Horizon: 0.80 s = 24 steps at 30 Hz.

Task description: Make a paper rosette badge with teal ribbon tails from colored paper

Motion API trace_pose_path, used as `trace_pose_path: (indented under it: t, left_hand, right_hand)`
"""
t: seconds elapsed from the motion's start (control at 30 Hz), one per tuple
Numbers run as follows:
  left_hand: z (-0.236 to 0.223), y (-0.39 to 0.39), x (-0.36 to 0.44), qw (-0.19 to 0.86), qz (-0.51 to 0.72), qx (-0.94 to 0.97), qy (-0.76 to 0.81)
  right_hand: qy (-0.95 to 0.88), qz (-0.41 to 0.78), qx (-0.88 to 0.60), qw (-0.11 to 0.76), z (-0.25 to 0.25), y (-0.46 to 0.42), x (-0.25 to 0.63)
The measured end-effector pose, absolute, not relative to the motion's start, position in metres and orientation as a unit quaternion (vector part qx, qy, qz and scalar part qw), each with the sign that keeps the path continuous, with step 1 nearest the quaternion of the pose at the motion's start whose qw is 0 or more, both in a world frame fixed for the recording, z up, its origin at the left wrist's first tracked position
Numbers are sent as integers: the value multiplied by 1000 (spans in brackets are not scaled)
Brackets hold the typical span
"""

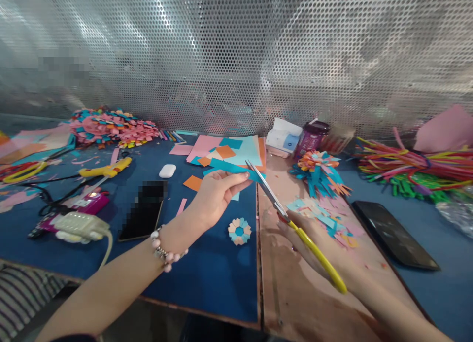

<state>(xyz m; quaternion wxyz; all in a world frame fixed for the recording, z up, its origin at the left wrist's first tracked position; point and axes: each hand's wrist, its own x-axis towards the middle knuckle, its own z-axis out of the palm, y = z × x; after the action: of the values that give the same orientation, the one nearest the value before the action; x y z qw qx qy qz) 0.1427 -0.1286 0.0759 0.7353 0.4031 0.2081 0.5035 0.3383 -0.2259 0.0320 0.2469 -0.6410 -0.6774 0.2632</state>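
A blue paper strip [224,166] is pinched between the thumb and fingers of my left hand [218,194], over the middle of the table. My right hand [310,233] grips yellow-handled scissors [275,202]. Their blades are slightly parted around the strip's right end. Below my left hand a small rosette [240,231] of folded light-blue and peach paper lies on the blue surface. Behind the strip is a stack of coloured sheets [207,147], with loose orange squares [192,183] on and near it.
Phones [393,233] lie at right and left. A yellow glue gun [107,169] and a power strip [79,219] with cables sit at left. A paper flower pile [111,127], pipe cleaners [417,159], a purple jar [312,137] and paper scraps [328,216] line the back and right.
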Motion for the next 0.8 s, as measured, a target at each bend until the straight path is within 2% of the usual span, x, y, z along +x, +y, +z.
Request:
trace_pose_path:
  t: [0.8]
  left_hand:
    - [76,-128,142,730,503,411,211]
  right_hand:
    - [-681,244,-639,263,48,-226,330]
